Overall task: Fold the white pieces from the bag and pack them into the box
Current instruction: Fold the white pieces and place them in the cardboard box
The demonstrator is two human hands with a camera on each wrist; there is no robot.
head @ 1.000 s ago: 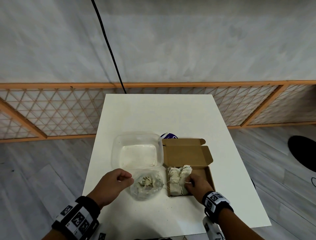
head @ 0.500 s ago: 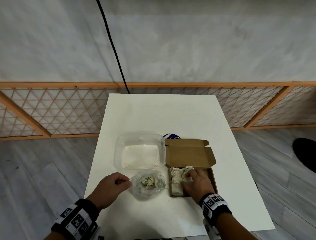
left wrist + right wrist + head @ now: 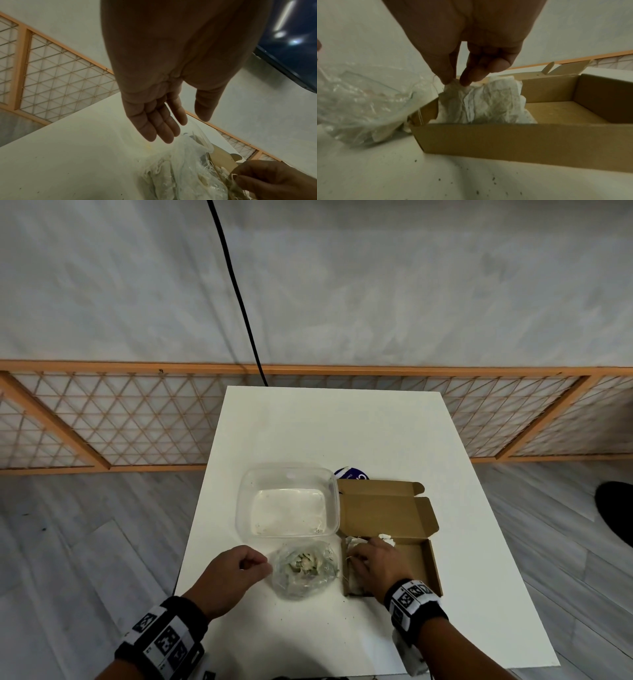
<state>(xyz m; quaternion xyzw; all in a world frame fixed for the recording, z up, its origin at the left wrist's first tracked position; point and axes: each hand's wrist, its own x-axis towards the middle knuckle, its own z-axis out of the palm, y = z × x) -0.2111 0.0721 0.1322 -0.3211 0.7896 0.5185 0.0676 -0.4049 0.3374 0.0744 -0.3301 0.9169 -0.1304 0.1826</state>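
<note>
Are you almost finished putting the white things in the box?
Not yet. Some white pieces already sit in the cardboard box, and the right hand pinches one there. The plastic bag still holds more; the left hand waits beside it.

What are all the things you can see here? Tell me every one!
table: one, white, in the middle of the room
clear tub: one, see-through, on the table beside the box
plastic bag: one, clear, with pale pieces inside, in front of the tub
cardboard box: one, brown, lid open, right of the bag
white pieces: count unclear, crumpled, in the box's left end
round purple thing: one, mostly hidden behind the box
black cable: one, hanging behind the table
lattice fence: orange frame, along the wall
left hand: holds nothing, beside the bag
right hand: pinches a white piece in the box
</note>
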